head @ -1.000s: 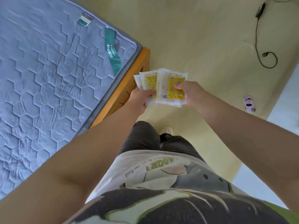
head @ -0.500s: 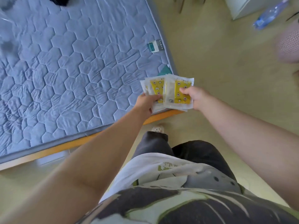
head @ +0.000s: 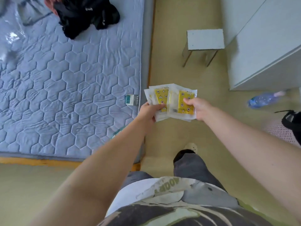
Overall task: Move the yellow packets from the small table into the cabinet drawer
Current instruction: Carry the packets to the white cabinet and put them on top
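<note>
Yellow packets (head: pixel 172 101): fanned stack, held in the air above the floor (head: pixel 169 66). Left hand (head: pixel 149 111) pinches one end, right hand (head: pixel 197 108) the other. Risk: loose fan slips apart, packets drop mid-carry.

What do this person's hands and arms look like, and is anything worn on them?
Both hands, left hand and right hand, are bare: no gloves, rings or watch show. The forearms are bare too, with no sleeves reaching into view.
</note>
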Motion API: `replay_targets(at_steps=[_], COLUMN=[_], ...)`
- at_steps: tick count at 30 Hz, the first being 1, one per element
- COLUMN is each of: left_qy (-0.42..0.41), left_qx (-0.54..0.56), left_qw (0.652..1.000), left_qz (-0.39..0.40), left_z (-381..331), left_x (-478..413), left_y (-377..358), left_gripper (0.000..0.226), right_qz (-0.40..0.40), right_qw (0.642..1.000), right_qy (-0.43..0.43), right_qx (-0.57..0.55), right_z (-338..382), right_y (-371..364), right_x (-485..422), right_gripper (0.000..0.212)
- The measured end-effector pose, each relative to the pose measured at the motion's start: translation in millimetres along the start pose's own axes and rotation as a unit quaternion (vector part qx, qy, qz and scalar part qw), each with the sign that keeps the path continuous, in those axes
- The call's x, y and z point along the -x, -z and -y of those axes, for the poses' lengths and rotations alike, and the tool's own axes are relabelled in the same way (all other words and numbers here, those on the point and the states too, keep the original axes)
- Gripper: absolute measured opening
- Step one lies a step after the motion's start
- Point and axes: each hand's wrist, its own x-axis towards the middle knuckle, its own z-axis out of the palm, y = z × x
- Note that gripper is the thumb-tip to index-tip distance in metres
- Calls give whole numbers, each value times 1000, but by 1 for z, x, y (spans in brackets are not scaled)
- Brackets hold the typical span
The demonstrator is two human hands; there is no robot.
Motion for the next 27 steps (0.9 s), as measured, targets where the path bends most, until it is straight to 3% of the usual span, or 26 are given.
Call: replay_targets(at_steps=[5,9,16,20,24,27], left_qy=[-4,-26,-78,-95,-106,-110], left_qx=[9,-15,-39,-49,-72,-100], left_qw=[1000,999,996,994,992,989], left_qz=[-4,-9,-34,-22,-13,-11], left_z=[-31,-76,-189,-292,-409,-482], left_x=[-27,-56,-132,-200,-262,-297], left_y=[-106,-148,-175,-187,-204,-218], left_gripper=[24,26,21,20,25,26], right_qz=[-1,12,38,23,9,-10], right_qw=[1000,1000,999,998,997,997], right_qy=[18,19,30,50,61,62], right_qx=[3,3,-11,-26,-38,-38], right_z=[89,153,281,378,479,545], right_y=[83,106,68,24,-16,-34], right_x=[-27,-57,-120,-168,-205,-226], right_gripper=[9,7,7,16,4,12])
